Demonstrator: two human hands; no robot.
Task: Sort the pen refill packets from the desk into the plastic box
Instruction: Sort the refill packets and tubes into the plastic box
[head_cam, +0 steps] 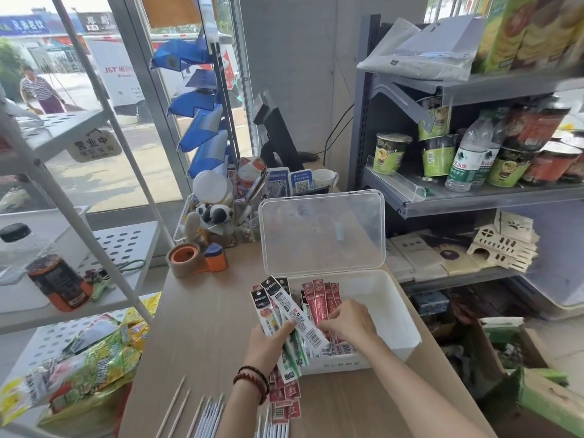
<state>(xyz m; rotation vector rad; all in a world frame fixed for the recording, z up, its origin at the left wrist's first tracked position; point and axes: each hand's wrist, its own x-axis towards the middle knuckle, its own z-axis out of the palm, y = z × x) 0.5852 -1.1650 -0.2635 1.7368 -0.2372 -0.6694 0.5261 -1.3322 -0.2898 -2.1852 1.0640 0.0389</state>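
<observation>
While you stand at the wooden desk (196,327) beside a glass door (79,178), a shelf (474,200) of noodle cups (390,153) on your right, your left hand (268,343) grips a fan of black-topped refill packets (284,300) marked "M&G" at the near-left corner of the plastic box (395,311). Its clear lid (322,235) stands open. Inside lie red packets (319,295); further packets (284,396), printed "红", lie on the desk under your left wrist. Your right hand (347,317) curls over the boxed ones, fingertips hidden, so its grip is unclear.

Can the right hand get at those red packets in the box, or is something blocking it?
Probably yes: the lid stands open and the right hand is already just above the red packets, with nothing between.
</observation>
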